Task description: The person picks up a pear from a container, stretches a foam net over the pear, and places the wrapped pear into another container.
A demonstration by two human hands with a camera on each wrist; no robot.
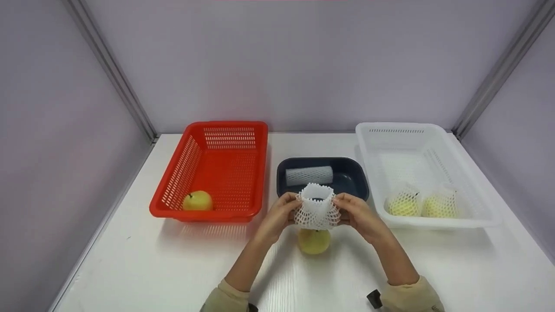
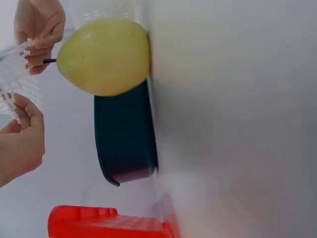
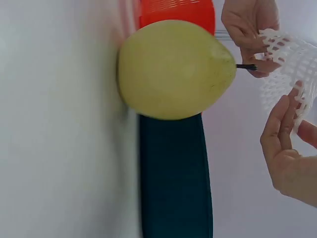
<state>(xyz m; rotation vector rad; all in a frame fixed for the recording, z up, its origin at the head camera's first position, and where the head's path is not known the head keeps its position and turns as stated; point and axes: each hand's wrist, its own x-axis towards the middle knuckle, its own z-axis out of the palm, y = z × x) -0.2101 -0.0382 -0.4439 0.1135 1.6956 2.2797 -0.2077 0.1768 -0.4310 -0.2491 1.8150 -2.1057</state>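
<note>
A white foam fruit net (image 1: 318,208) is spread between both hands, its mouth held wide above a yellow pear (image 1: 314,242). My left hand (image 1: 279,216) pinches the net's left edge between thumb and fingers. On the opposite edge, my right hand (image 1: 360,215) pinches it the same way. In the left wrist view the pear (image 2: 106,57) stands upright on the table, stem pointing up toward the net (image 2: 20,79). Neither hand touches the pear. The right wrist view shows the net (image 3: 292,74) apart from the pear's stem.
A red basket (image 1: 232,213) at the left holds one bare pear (image 1: 197,201). Behind the hands, a dark blue tray (image 1: 353,184) contains a rolled foam net (image 1: 309,175). At the right stands a white basket (image 1: 438,222) with two netted pears (image 1: 404,205).
</note>
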